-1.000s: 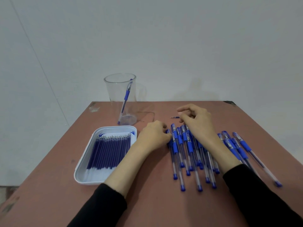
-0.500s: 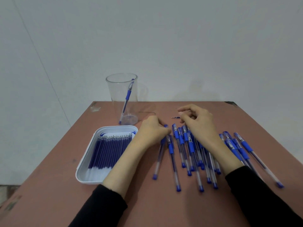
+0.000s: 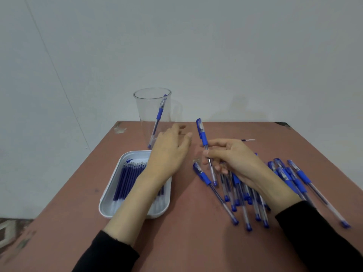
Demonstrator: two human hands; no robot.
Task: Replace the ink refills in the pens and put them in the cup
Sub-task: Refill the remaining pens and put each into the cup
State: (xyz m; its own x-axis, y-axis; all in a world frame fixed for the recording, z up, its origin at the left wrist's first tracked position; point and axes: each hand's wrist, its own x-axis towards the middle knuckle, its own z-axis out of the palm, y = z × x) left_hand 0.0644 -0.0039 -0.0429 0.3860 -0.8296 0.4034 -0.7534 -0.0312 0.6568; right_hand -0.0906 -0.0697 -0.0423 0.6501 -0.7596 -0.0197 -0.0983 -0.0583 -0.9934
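step: open pen (image 3: 204, 138) | right hand (image 3: 235, 161): pinches it mid-length | left hand (image 3: 169, 152): slack, empty | tip: grip cap (image 3: 200, 125) left-handed, pull straight

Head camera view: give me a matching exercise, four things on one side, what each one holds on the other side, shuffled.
Things:
1. clear cup
2. white tray
3. right hand
4. left hand

States:
A. grips a capped blue pen, cap end up
B. one leaning pen inside
C. a row of blue refills
D. fingers relaxed, holding nothing

Pairs: 1-B, 2-C, 3-A, 4-D.
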